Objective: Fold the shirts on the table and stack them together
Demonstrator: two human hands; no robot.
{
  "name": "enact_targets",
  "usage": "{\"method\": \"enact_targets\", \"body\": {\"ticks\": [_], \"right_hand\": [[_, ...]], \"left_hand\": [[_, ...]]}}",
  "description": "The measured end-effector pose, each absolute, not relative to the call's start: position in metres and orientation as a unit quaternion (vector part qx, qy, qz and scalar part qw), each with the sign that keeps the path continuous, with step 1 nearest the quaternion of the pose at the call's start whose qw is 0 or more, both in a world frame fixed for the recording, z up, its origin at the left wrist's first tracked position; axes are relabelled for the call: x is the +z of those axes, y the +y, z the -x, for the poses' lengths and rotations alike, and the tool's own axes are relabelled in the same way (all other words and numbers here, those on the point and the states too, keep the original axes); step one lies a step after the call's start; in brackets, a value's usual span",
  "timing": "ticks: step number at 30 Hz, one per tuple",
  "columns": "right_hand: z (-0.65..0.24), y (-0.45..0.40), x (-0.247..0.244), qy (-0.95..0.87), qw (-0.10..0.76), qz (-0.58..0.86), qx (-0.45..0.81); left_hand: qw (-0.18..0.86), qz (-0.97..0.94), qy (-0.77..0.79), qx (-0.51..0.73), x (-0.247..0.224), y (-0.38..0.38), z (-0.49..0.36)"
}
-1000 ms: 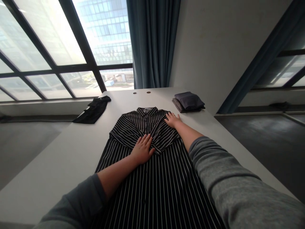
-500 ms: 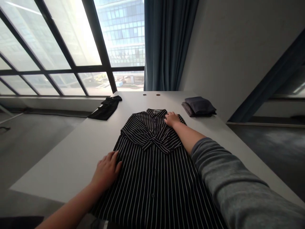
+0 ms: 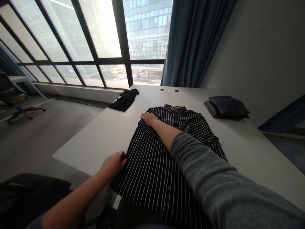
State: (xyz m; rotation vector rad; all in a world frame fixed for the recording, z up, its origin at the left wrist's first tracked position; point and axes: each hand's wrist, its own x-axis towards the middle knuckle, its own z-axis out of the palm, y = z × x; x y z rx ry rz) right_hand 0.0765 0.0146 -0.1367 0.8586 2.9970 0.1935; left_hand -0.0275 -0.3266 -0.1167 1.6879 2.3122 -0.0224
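A black shirt [image 3: 147, 162] with white stripes lies front up, its collar at the far end and its hem hanging over the near table edge. Its sleeves are folded across the chest, partly hidden under my right forearm. My left hand [image 3: 115, 163] is closed on the shirt's left side edge, low on the body. Reaching across the shirt, my right hand [image 3: 149, 118] has its fingers bent over the left shoulder edge and appears to pinch the cloth there; the fingertips are partly hidden.
On the white table [image 3: 88, 143], a folded black garment [image 3: 125, 99] lies at the far left and a stack of folded dark clothes [image 3: 227, 106] at the right. Two cable holes sit near the back. A dark chair [image 3: 35, 194] stands by the near left corner.
My right hand has moved left from the shirt's right shoulder to its left shoulder. My left hand has closed on the side edge. The view has turned left.
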Motion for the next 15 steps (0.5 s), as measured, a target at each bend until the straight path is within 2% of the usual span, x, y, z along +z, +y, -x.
{"method": "enact_targets", "body": {"ticks": [10, 15], "right_hand": [[-0.052, 0.015, -0.148, 0.963, 0.023, -0.247, 0.103], [-0.06, 0.017, -0.146, 0.955, 0.012, -0.269, 0.127]], "left_hand": [[0.205, -0.543, 0.813, 0.056, -0.119, -0.34, 0.028], [0.201, -0.557, 0.806, 0.022, -0.119, -0.342, 0.028]]}}
